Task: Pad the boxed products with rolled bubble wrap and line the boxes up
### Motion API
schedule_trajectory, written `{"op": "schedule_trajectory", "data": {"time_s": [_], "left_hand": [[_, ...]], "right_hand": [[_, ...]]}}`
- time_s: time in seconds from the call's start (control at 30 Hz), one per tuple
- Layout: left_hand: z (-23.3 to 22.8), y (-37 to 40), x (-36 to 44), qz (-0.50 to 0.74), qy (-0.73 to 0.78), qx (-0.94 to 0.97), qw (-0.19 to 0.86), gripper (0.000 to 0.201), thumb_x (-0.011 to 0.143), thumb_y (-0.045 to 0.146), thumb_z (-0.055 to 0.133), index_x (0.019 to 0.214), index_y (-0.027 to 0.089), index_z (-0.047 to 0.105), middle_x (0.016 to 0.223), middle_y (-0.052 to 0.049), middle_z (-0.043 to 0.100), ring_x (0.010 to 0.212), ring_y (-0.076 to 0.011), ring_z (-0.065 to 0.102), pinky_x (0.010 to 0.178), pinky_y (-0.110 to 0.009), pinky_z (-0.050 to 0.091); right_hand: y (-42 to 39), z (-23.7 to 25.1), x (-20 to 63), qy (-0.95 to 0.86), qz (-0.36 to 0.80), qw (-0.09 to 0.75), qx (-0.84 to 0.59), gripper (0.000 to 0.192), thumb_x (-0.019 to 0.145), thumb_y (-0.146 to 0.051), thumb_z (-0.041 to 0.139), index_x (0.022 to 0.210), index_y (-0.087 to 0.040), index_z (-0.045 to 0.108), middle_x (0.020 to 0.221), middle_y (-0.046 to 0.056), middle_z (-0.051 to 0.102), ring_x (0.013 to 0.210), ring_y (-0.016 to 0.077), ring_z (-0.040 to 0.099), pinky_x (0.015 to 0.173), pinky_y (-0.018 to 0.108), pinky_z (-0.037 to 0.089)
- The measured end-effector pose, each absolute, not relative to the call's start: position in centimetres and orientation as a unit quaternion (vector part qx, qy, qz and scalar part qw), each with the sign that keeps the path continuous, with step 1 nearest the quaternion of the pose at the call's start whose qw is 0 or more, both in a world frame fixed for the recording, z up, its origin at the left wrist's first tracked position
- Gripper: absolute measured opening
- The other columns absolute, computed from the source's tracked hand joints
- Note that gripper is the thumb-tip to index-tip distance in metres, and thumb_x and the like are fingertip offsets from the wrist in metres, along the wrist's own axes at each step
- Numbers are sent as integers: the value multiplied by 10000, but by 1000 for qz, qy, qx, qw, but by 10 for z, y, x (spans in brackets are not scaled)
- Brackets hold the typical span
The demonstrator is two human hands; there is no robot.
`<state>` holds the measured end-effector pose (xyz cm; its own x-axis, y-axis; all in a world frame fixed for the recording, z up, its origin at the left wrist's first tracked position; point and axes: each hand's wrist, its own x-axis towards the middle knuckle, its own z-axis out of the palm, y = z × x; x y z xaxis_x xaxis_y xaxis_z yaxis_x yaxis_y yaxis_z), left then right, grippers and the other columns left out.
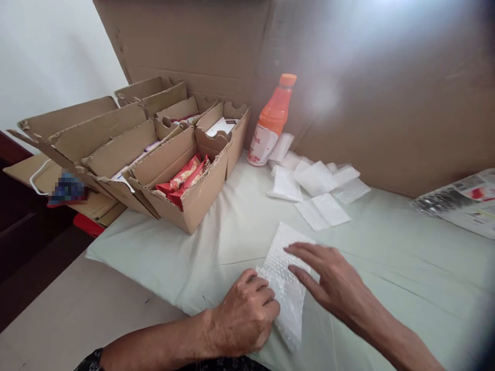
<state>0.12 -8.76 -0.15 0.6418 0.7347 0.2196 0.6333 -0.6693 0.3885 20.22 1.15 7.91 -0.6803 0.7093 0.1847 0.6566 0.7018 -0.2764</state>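
Note:
A sheet of white bubble wrap (286, 268) lies on the pale green cloth (201, 242) near the front edge. My left hand (245, 314) is curled into a loose fist, pinching the wrap's left edge with its fingertips. My right hand (328, 281) rests flat on the right side of the wrap, fingers stretched out and pointing left. Whether anything is folded inside the wrap cannot be seen.
Several small white bubble-wrap pieces (317, 193) lie behind, by an orange drink bottle (273, 121). Open cardboard boxes (185, 170) stand at the left, one holding red snack packets (183, 180). A large cardboard sheet (386, 82) walls the back. Printed packets (462, 201) lie at the right.

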Motion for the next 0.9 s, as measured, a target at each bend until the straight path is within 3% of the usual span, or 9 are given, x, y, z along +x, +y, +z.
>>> {"op": "schedule_trajectory", "data": {"time_s": [0.1, 0.2, 0.27, 0.33, 0.4, 0.57, 0.67, 0.77, 0.9], "left_hand": [[7, -97, -6, 193, 361, 896, 172, 125, 826, 232, 628, 929, 164, 608, 981, -76, 679, 1041, -253, 596, 1090, -484, 381], [16, -110, -18, 304, 374, 853, 199, 376, 821, 338, 654, 1158, 183, 599, 1240, -126, 653, 1184, -294, 583, 1139, -527, 363], [17, -119, -31, 405, 434, 781, 196, 423, 865, 327, 628, 1266, 211, 559, 1336, -141, 604, 1236, -295, 573, 1123, -511, 405], [13, -129, -49, 484, 543, 661, 183, 352, 927, 258, 567, 1279, 247, 560, 1325, -129, 595, 1232, -273, 582, 1066, -466, 469], [5, -138, -68, 552, 640, 505, 174, 356, 956, 263, 560, 1312, 269, 544, 1296, -112, 594, 1207, -256, 595, 1032, -430, 500], [-18, -153, -96, 649, 662, 323, 191, 673, 831, 369, 752, 1423, 284, 443, 1369, -101, 523, 1106, -225, 621, 836, -318, 573], [-20, -154, -85, 616, 661, 346, 252, 692, 818, 359, 766, 1423, 289, 437, 1323, -94, 548, 1034, -206, 642, 755, -281, 577], [-12, -138, -62, 595, 641, 382, 300, 607, 866, 356, 714, 1405, 262, 449, 1254, -97, 600, 1043, -212, 654, 816, -308, 579], [0, -81, -33, 578, 578, 451, 359, 619, 877, 351, 672, 1425, 213, 420, 1372, -143, 552, 1163, -247, 632, 931, -373, 563]], "right_hand": [[51, 119, 149, -924, 12, 204, -324, 363, 968, -291, 507, 1301, -212, 627, 1247, 121, 700, 1101, 309, 643, 904, 478, 502], [95, 145, 78, -935, -35, 224, -272, 508, 910, -170, 550, 1418, -168, 517, 1402, 137, 601, 1251, 303, 534, 990, 474, 444], [120, 152, 36, -938, -57, 215, -267, 606, 871, -120, 584, 1463, -163, 465, 1477, 138, 535, 1328, 300, 460, 997, 449, 405], [135, 152, 8, -947, -66, 187, -252, 426, 898, -133, 566, 1321, -182, 588, 1414, 107, 592, 1310, 282, 461, 978, 420, 358], [136, 150, -1, -957, -62, 151, -241, 231, 949, -163, 517, 1119, -195, 670, 1222, 71, 694, 1184, 249, 526, 906, 384, 324], [82, 145, 40, -962, -90, 140, -216, 235, 979, -115, 444, 967, -196, 664, 923, 34, 707, 880, 185, 531, 739, 358, 225], [48, 145, 84, -956, -97, 153, -229, 275, 960, -47, 422, 932, -185, 658, 878, 31, 694, 807, 174, 500, 714, 357, 212], [38, 145, 127, -939, -114, 162, -282, 265, 976, -79, 432, 901, -178, 666, 869, 33, 703, 780, 168, 498, 709, 352, 221], [51, 143, 178, -897, -157, 148, -387, 224, 960, -141, 479, 894, -173, 691, 873, 46, 723, 774, 179, 526, 711, 352, 240]]}}
